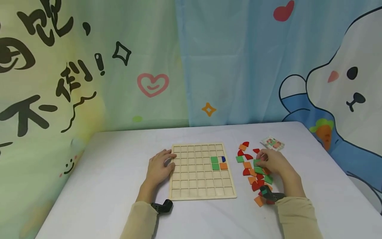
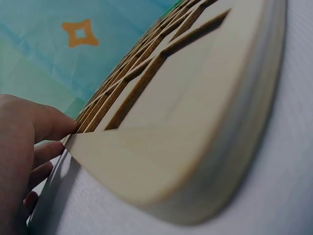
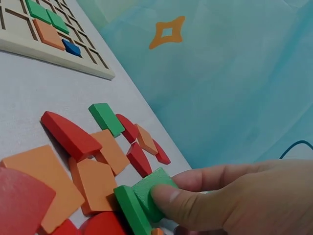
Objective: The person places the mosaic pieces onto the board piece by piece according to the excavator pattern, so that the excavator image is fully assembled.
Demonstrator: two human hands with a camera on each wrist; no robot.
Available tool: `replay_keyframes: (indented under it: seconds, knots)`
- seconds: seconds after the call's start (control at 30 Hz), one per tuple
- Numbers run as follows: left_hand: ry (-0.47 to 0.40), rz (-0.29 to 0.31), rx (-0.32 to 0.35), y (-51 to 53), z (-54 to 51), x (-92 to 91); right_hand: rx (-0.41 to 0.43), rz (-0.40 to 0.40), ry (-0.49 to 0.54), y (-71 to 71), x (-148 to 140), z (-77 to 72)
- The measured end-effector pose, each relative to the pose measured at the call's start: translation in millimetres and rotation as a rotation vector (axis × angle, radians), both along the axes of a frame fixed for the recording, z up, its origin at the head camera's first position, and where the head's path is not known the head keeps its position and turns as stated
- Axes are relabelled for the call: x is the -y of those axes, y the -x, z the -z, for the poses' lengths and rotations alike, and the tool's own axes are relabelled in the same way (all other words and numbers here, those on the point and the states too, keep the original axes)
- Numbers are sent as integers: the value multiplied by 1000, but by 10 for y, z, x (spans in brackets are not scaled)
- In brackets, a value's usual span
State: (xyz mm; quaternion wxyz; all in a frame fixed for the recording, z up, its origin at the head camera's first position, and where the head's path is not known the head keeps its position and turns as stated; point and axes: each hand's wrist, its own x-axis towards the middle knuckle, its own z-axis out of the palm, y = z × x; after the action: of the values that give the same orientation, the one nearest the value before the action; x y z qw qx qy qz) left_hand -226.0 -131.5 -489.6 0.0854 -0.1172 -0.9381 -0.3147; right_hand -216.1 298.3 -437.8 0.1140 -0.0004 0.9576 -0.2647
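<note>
The left hand (image 1: 159,168) rests on the left edge of a wooden grid board (image 1: 203,198); in the left wrist view its thumb (image 2: 54,122) touches the board's edge. Two green squares (image 1: 214,159), an orange square (image 1: 223,166) and a small blue piece (image 1: 223,159) sit in the board's cells, right of its middle. Right of the board, the right hand (image 1: 276,162) pinches a green square (image 3: 152,192) between thumb and fingers, over the loose pieces. Another green piece (image 3: 131,210) lies against it.
Loose red (image 1: 246,172), orange (image 1: 260,200) and green pieces (image 1: 240,159) spread along the board's right side. A small clear packet (image 1: 273,143) with coloured shapes lies behind them. A printed curtain (image 1: 238,66) hangs behind the white table (image 1: 119,146).
</note>
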Motion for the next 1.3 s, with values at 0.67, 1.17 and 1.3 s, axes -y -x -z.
replay_keyframes:
  seconds: [0.67, 1.17, 1.3]
  knots:
    - [3, -15, 8, 27, -113, -38, -309, -30, 75, -4, 751, -196]
    - [16, -35, 42, 12, -59, -21, -301, -103, 82, -11, 970, -145]
    - [3, -37, 42, -25, -11, 4, -284, -108, 83, -26, 995, -112]
